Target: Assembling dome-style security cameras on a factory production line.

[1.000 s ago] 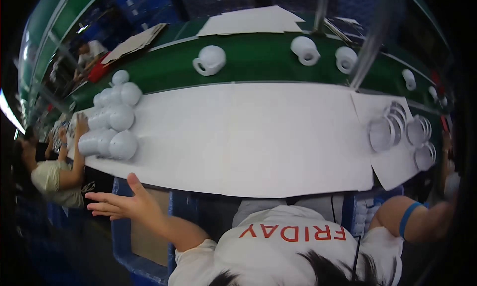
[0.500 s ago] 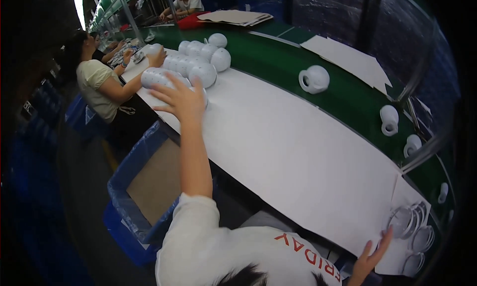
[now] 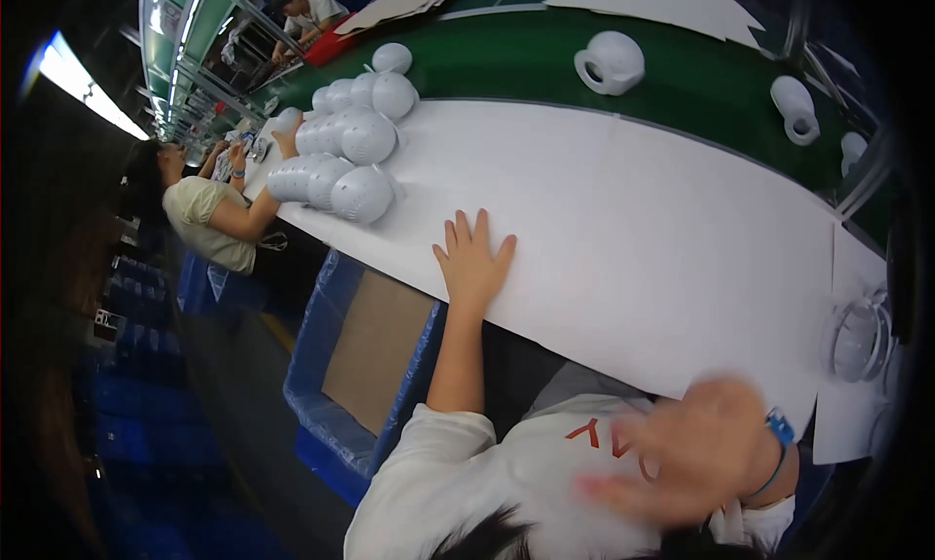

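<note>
My left hand (image 3: pixel 475 263) rests near the front edge of the white work surface (image 3: pixel 604 239), fingers spread and nothing in them. Beyond it to the left, white dome-shaped plastic housings (image 3: pixel 362 193) with small holes lie in several nested rows. In front of my chest hovers my right hand (image 3: pixel 696 448), smeared by motion, a blue band on its wrist; whether it holds anything does not show. Clear round plastic rings (image 3: pixel 859 338) stand at the right end of the surface.
Along the back runs a green belt (image 3: pixel 516 68) carrying loose white housings (image 3: pixel 612 63) and flat cardboard sheets (image 3: pixel 653 5). A blue plastic-lined bin (image 3: pixel 317 341) stands below the front edge. At the left a co-worker (image 3: pixel 209 214) reaches toward the stacked housings.
My left hand has come away from the stacked housings, back and right onto the white surface. The right hand has swung from beside the clear rings to my chest. The view has shifted.
</note>
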`<act>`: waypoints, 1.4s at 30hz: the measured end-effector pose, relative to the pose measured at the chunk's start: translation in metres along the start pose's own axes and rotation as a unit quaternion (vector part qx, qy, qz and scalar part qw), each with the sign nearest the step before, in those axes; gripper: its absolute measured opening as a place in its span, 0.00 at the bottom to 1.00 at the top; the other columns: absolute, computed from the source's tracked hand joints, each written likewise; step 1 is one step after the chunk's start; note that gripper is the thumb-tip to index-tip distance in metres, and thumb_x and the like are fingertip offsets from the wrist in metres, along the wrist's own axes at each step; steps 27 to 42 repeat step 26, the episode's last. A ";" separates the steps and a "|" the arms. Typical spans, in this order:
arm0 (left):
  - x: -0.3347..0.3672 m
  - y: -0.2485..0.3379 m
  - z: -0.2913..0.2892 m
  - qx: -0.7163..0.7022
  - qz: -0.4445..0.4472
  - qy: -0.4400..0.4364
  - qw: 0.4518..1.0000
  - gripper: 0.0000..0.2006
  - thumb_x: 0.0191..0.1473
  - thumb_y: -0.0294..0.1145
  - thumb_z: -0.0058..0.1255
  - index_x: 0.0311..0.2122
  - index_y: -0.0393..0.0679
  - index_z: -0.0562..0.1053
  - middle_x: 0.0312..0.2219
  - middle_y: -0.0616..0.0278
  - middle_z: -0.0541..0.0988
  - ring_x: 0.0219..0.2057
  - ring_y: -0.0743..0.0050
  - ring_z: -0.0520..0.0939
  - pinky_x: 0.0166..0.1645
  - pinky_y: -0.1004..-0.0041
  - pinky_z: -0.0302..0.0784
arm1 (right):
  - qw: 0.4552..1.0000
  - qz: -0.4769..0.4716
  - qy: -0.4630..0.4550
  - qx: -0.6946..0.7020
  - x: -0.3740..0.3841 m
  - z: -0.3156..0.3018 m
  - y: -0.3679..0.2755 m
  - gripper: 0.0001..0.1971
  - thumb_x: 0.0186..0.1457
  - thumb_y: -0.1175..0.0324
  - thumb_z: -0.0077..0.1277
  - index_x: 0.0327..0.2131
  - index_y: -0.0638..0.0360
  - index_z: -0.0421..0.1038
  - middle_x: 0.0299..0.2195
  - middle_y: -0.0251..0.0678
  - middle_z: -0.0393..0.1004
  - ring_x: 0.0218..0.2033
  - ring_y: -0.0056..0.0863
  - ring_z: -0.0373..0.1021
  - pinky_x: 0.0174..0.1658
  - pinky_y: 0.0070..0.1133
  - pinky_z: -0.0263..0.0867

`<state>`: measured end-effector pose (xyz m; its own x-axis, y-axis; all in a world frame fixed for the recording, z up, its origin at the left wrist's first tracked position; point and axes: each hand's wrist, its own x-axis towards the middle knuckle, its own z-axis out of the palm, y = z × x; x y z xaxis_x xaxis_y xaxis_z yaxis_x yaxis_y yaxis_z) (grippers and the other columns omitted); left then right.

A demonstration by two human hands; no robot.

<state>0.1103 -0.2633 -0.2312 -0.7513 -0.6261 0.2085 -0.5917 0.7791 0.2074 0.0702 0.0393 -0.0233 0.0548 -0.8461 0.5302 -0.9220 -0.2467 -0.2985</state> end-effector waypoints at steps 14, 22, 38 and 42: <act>0.000 0.002 -0.009 -0.008 -0.021 0.006 1.000 0.32 0.47 0.53 0.43 0.54 0.45 0.59 0.55 0.43 0.53 0.58 0.46 0.50 0.56 0.43 0.42 | 0.753 -0.149 0.491 -0.412 0.017 0.015 -0.014 0.08 0.51 0.66 0.47 0.30 0.58 0.61 0.19 0.26 0.62 0.13 0.17 0.57 0.17 0.16 0.56; 0.003 0.008 -0.010 -0.007 -0.019 0.001 1.000 0.32 0.47 0.54 0.42 0.54 0.45 0.59 0.55 0.44 0.53 0.58 0.46 0.50 0.56 0.43 0.41 | 0.214 -0.007 0.490 -0.845 -0.099 0.023 -0.014 0.08 0.53 0.63 0.46 0.27 0.55 0.64 0.16 0.25 0.62 0.13 0.18 0.57 0.19 0.18 0.57; 0.003 0.010 -0.006 -0.020 -0.009 0.006 1.000 0.32 0.47 0.54 0.42 0.55 0.45 0.58 0.55 0.44 0.53 0.58 0.46 0.50 0.56 0.43 0.41 | -0.086 0.202 0.069 -0.973 -0.061 0.021 -0.037 0.11 0.52 0.59 0.47 0.28 0.57 0.67 0.15 0.30 0.64 0.14 0.22 0.59 0.22 0.22 0.60; 0.003 0.010 -0.006 -0.020 -0.009 0.006 1.000 0.32 0.47 0.54 0.42 0.55 0.45 0.58 0.55 0.44 0.53 0.58 0.46 0.50 0.56 0.43 0.41 | -0.086 0.202 0.069 -0.973 -0.061 0.021 -0.037 0.11 0.52 0.59 0.47 0.28 0.57 0.67 0.15 0.30 0.64 0.14 0.22 0.59 0.22 0.22 0.60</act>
